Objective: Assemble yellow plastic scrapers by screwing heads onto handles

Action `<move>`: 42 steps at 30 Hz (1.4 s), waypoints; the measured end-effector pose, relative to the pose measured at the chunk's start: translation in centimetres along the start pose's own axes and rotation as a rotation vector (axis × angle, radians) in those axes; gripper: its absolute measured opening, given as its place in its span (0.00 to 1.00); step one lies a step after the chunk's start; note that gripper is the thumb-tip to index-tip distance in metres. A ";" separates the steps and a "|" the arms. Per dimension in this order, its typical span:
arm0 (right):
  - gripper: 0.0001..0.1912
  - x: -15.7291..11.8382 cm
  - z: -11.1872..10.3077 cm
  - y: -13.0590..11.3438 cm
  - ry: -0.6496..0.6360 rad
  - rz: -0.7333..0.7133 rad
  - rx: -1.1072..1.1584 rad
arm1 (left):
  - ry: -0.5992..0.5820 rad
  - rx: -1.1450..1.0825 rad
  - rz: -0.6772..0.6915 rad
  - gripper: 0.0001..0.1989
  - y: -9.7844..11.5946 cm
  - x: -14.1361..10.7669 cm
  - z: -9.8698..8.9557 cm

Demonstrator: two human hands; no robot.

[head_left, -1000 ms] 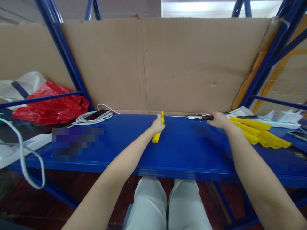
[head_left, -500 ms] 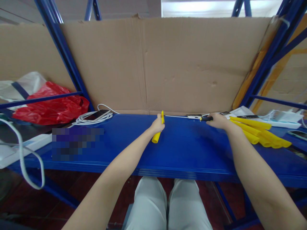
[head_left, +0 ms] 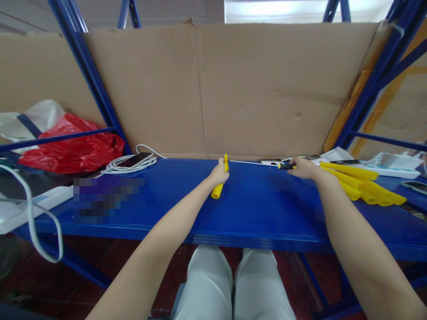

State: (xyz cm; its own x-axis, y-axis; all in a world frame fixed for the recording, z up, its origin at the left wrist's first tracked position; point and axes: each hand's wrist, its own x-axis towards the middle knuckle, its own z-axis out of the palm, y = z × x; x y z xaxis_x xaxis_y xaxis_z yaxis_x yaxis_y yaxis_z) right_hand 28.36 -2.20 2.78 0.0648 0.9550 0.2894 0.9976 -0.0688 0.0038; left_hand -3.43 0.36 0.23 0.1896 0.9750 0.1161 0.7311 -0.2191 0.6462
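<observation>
yellow, smooth and rounded, the tube (head_left: 217,192) stood out against the glossy blue metal tabletop (head_left: 256,206). its long axis ran away from the person, leaning slightly right. the left hand (head_left: 219,173) was wrapped around its middle, one end jutting below the fist, a narrower bit above. the right hand (head_left: 303,167) clasped the black-and-yellow handle of a thin-shafted screwdriver (head_left: 286,166), which pointed left at the tube; whether they touched, i couldn't tell. more yellow tubes (head_left: 363,186) lay fanned past the right wrist.
</observation>
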 end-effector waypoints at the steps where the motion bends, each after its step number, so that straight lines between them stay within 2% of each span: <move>1: 0.12 0.0 0.0 0.0 -0.002 -0.012 -0.002 | 0.001 0.001 0.001 0.26 0.0 0.0 0.0; 4: 0.10 -0.1 -0.2 -0.1 0.025 -0.026 -0.035 | 0.002 0.013 0.006 0.26 0.1 0.0 0.0; 11: 0.20 -0.6 -0.4 -0.5 0.077 0.059 -0.036 | -0.011 0.017 0.004 0.27 0.2 -0.2 -0.1; 16: 0.16 -0.4 -0.5 -0.3 0.007 0.024 0.000 | -0.011 0.008 -0.004 0.27 0.2 -0.2 -0.1; 20: 0.13 -0.5 -0.5 -0.4 0.061 -0.002 -0.034 | -0.014 0.010 0.012 0.27 0.1 -0.1 0.0; 26: 0.20 -0.7 -0.3 -0.5 0.122 0.079 -0.044 | -0.009 0.015 0.009 0.28 -0.1 0.2 0.0; 33: 0.15 -0.3 -0.3 0.0 0.063 -0.003 0.000 | -0.012 0.000 0.002 0.27 0.1 -0.1 0.0; 37: 0.13 -0.3 -0.3 0.0 0.143 -0.061 -0.051 | -0.009 -0.006 -0.007 0.28 0.0 0.0 0.0; 40: 0.16 -0.6 -0.2 -0.4 0.197 0.018 -0.069 | -0.012 -0.004 0.007 0.28 0.0 0.1 0.1; 42: 0.19 -0.8 -0.2 -0.7 0.187 0.077 -0.070 | -0.010 0.003 0.006 0.28 0.0 0.2 0.1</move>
State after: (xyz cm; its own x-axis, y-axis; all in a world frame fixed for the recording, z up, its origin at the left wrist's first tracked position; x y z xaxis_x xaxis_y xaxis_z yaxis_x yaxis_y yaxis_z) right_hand 27.63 -2.97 2.79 0.1283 0.8767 0.4637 0.9854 -0.1653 0.0398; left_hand -3.37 0.52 0.16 0.2008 0.9732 0.1124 0.7315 -0.2252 0.6435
